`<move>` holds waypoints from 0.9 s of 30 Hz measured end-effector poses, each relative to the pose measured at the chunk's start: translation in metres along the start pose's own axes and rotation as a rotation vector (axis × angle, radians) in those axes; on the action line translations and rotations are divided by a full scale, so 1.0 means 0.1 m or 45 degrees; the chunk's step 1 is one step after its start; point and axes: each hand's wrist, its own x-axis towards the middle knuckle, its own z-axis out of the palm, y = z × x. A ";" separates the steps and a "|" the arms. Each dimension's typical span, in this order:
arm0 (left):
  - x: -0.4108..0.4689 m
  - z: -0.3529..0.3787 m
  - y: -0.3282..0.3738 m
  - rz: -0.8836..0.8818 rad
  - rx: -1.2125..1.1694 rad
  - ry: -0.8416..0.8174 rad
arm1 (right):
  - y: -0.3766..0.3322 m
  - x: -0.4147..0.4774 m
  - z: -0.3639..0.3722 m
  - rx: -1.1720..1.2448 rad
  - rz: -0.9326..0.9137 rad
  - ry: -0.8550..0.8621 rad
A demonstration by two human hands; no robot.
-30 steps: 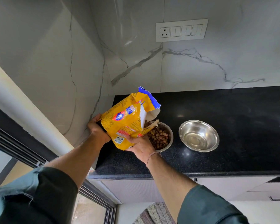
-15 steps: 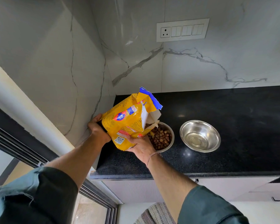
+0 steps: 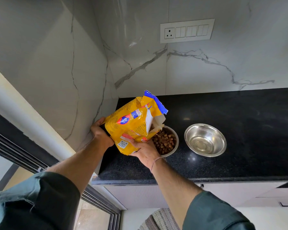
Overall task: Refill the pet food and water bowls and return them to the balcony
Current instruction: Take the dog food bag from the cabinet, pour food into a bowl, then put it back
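Note:
A yellow pet food bag [image 3: 133,123] with a torn blue top is tilted, its open mouth over a steel bowl [image 3: 175,145] that holds brown kibble [image 3: 165,143]. My left hand [image 3: 100,133] grips the bag's bottom end. My right hand [image 3: 145,151] supports the bag from underneath, near the bowl's front rim. A second steel bowl [image 3: 205,140], holding no food, stands just to the right on the black counter [image 3: 239,138]. I cannot tell if it holds water.
Marble walls close the counter's left and back sides, with a switch panel [image 3: 186,30] on the back wall. A dark sliding door frame [image 3: 23,156] runs at lower left. White cabinets [image 3: 223,195] sit below the counter, and a striped mat [image 3: 160,219] lies on the floor.
The bag, both hands and the bowls hold nearly the same pose; only the camera view shifts slightly.

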 end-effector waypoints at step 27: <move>0.00 0.00 0.02 0.028 0.029 0.066 | -0.04 -0.04 0.07 0.003 -0.002 0.024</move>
